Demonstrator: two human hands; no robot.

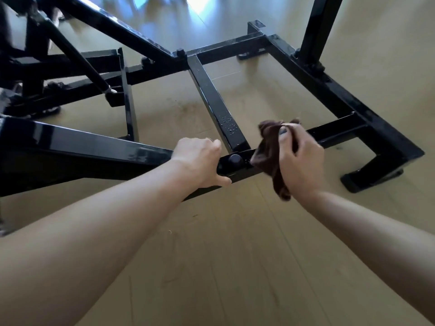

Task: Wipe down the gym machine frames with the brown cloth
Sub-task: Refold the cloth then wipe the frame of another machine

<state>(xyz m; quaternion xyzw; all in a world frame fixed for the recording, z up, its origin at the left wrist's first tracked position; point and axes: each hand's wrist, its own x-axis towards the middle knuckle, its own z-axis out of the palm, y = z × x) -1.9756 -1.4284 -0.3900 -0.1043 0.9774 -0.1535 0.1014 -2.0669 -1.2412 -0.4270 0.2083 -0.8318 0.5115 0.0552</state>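
The brown cloth (270, 151) is bunched in our right hand (300, 161), whose fingers curl round it, one dark-painted nail showing against the fabric; the cloth's lower folds hang down over the near crossbar (237, 169) of the black gym machine frame (329, 90), touching the bar just right of a round black bolt cap (235, 159). Our left hand (200, 161) grips the same stretch of frame on the other side of that cap, fingers wrapped over the top and thumb tucked along the front face. From the cap a middle rail (213, 100) runs away from us, beaded with water droplets (228, 124) near its closer end. Beyond it the glossy tubing forms a rectangular base with a foot (374, 178) resting on the pale wood-look floor (235, 255) at right, an upright post (316, 27) rising from the far side rail. We can read no brand, label or writing anywhere on the frame.
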